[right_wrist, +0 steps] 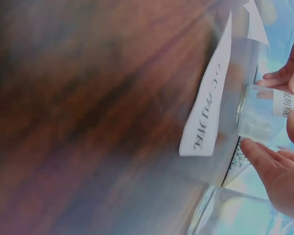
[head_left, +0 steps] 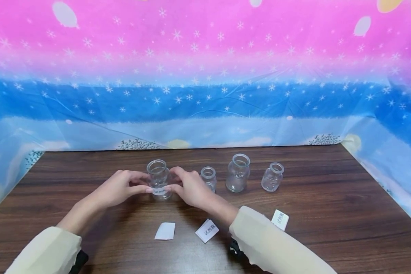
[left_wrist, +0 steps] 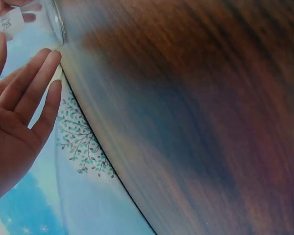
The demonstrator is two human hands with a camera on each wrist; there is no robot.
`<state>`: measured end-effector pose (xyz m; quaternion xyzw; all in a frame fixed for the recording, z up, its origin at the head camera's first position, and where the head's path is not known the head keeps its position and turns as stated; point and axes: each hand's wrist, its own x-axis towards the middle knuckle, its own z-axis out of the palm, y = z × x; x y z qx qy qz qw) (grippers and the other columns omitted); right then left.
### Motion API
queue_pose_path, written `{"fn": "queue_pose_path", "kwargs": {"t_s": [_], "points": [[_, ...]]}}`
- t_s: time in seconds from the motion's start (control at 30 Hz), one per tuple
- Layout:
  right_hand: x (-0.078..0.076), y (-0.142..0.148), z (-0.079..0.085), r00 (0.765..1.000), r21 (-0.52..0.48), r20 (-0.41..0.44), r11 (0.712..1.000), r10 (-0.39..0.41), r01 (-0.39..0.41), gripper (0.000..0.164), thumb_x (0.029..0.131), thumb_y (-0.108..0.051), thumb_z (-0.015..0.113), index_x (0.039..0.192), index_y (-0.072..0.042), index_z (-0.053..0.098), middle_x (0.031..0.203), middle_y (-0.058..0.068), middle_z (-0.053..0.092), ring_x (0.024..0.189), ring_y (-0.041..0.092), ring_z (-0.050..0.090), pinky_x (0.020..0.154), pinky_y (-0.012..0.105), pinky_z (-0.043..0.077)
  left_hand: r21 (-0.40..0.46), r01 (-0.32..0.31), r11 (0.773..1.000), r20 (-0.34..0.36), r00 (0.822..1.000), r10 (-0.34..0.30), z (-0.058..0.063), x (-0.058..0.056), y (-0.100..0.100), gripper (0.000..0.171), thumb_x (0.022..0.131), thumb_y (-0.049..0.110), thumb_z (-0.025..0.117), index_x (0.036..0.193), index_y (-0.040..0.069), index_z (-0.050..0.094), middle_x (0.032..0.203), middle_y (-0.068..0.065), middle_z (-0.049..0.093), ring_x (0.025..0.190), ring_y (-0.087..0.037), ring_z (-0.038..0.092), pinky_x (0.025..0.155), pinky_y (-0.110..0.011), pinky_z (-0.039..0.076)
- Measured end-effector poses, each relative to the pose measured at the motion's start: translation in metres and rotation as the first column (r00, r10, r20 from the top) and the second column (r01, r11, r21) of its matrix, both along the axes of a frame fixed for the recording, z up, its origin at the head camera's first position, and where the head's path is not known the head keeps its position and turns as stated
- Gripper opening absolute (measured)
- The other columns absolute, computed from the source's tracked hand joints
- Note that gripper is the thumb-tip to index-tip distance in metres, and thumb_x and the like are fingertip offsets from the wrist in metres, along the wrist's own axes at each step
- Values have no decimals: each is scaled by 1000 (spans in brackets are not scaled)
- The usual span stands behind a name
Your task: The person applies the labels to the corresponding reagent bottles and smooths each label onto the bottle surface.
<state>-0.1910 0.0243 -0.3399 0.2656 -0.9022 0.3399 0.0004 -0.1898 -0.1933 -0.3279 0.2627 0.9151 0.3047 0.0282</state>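
Pinching the glass jar (head_left: pixel 158 177) left of the small bottle (head_left: pixel 209 174), my left hand (head_left: pixel 124 185) and right hand (head_left: pixel 191 188) rest thumbs on its paper label (head_left: pixel 160 191). I expect it light, rigid, slick and breakable, best held round its body

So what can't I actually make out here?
- Head view: the small jar's lower left, hidden by the right hand.
- Head view: the rightmost label's lower end, covered by the right sleeve.
- Left wrist view: part of the labelled jar, cut off by the top edge.
- Right wrist view: the near jar, cut off by the bottom edge.
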Motion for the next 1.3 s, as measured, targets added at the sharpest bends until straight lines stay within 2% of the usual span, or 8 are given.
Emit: {"fn": "queue_pose_path", "kwargs": {"t_s": [0.23,0.37,0.63,0.77,0.87,1.03,1.13,1.3], "points": [[2,6,3,997,4,70,1000,29,-29,48,88,-27,60,129,-4,47,108,8,65,99,15,61,81,24,46,-3,-4,1000,9,1000,4,-1,3,0,45,86,33,62,113,-3,60,90,-5,69,83,-16,64,73,-37,49],[9,14,9,995,8,66,998,69,-70,47,88,-25,61,127,-2,48,107,10,65,96,15,62,80,24,47,-20,-29,999,21,999,30,0,9,-1,47,84,34,63,111,-5,61,85,0,68,79,-12,62,71,-35,48],[23,58,15,954,94,86,951,287,-294,26,84,-17,66,105,-1,63,89,3,66,81,8,60,72,19,46,-51,21,998,79,997,-17,-2,24,3,38,84,39,62,98,4,66,86,4,66,77,-8,60,67,-28,48],[26,83,11,926,122,140,922,349,-366,23,80,-12,69,100,-2,64,87,3,64,78,7,58,71,18,46,-27,52,998,31,998,-51,-4,35,11,32,84,34,64,94,4,66,82,6,65,73,-5,60,65,-25,49],[28,98,6,910,92,192,916,367,-389,24,77,-8,71,99,-2,64,89,3,62,80,10,57,71,18,47,-34,31,999,-73,997,-34,-5,46,24,25,82,28,67,93,5,66,86,4,66,79,-9,61,70,-30,50],[31,112,0,900,61,214,914,380,-401,29,76,-7,72,103,-3,63,92,2,55,83,12,52,72,20,47,-49,-7,999,-241,971,-5,-5,63,55,22,78,25,71,93,9,67,89,3,63,83,-14,60,74,-35,49],[32,114,-4,900,90,166,902,403,-421,33,75,-9,73,106,-5,63,90,1,51,82,11,50,72,20,46,-51,7,999,-260,965,-20,-6,71,73,25,77,28,72,93,9,67,87,3,61,79,-13,58,70,-35,47],[34,112,-9,905,102,148,904,398,-414,37,74,-11,74,109,-8,62,89,0,48,82,11,48,72,21,44,-60,17,998,-188,982,-28,-16,80,100,27,74,29,74,91,10,66,83,5,58,78,-11,54,69,-34,39]]}}
